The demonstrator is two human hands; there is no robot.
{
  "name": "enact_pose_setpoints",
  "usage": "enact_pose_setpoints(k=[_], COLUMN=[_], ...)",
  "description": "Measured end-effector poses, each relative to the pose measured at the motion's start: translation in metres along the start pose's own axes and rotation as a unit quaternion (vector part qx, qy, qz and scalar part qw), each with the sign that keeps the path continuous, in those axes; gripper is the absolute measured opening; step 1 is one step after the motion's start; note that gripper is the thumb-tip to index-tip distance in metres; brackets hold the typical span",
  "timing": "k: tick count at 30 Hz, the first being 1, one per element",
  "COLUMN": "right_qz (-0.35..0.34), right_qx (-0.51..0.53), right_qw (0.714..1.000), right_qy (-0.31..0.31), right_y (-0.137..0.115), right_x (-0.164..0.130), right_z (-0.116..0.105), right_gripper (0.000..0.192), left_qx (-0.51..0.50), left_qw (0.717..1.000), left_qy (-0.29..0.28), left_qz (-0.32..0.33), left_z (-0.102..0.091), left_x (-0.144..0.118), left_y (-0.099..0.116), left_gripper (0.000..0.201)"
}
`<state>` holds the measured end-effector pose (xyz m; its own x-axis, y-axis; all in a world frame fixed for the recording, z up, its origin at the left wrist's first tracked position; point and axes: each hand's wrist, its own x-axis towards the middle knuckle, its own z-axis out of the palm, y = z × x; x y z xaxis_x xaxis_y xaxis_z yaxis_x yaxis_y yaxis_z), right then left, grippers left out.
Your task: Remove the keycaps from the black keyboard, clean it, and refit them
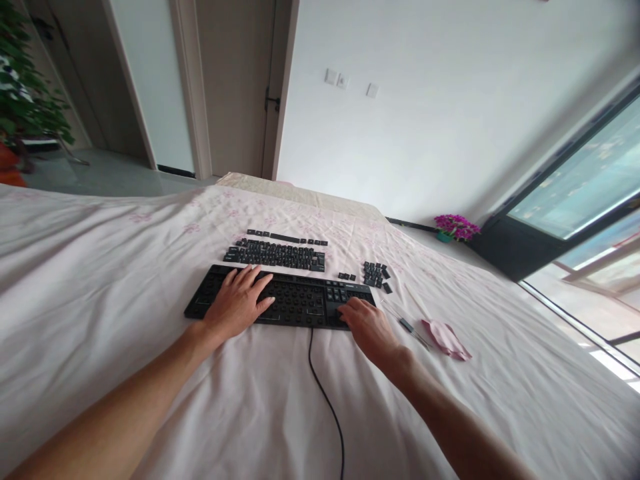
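Observation:
A black keyboard (295,303) lies on the bed sheet, mostly stripped of its keycaps. My left hand (239,298) rests on its left half with the fingers spread. At the right end, my right hand (367,323) has its fingers bent and close together against the keyboard, near the arrow-key area. Whatever those fingertips hold, if anything, is hidden. Loose black keycaps (280,255) stand in rows just behind the keyboard, with a long row (285,237) farther back. A smaller group of keycaps (373,274) sits behind the right end.
A thin tool with a dark middle (407,325) and a pink cloth (447,339) lie right of my right hand. The keyboard's cable (327,400) runs toward me over the wrinkled sheet (250,407). Beyond the bed are a door (235,87), a wall and pink flowers (456,227).

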<state>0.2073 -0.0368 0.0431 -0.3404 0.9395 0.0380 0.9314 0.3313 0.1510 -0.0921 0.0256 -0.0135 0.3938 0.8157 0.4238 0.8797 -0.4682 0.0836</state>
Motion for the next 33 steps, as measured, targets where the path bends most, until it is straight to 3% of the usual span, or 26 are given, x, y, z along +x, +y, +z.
enact_pose_setpoints(k=[7,13,23,33], right_qz=[-0.025,-0.043,0.021,-0.007], right_qx=[0.014,0.029,0.118,0.082], right_qw=[0.999,0.998,0.993,0.997], right_qy=[-0.040,-0.035,-0.007,0.004], right_y=[0.001,0.005,0.019,0.015], right_x=[0.009,0.013,0.008,0.010], right_z=[-0.010,-0.010,-0.003,-0.001], right_gripper=[0.020,0.021,0.024,0.020], left_qx=[-0.015,-0.012,-0.002,-0.010], left_qw=[1.000,1.000,1.000,1.000], left_qy=[0.005,0.002,0.000,0.008], left_qz=[-0.004,-0.003,-0.002,-0.002], left_z=[0.002,0.001,-0.003,0.000], left_x=[-0.001,-0.001,-0.001,-0.002], left_y=[-0.002,0.000,0.001,0.001], left_gripper=[0.050,0.049,0.050,0.049])
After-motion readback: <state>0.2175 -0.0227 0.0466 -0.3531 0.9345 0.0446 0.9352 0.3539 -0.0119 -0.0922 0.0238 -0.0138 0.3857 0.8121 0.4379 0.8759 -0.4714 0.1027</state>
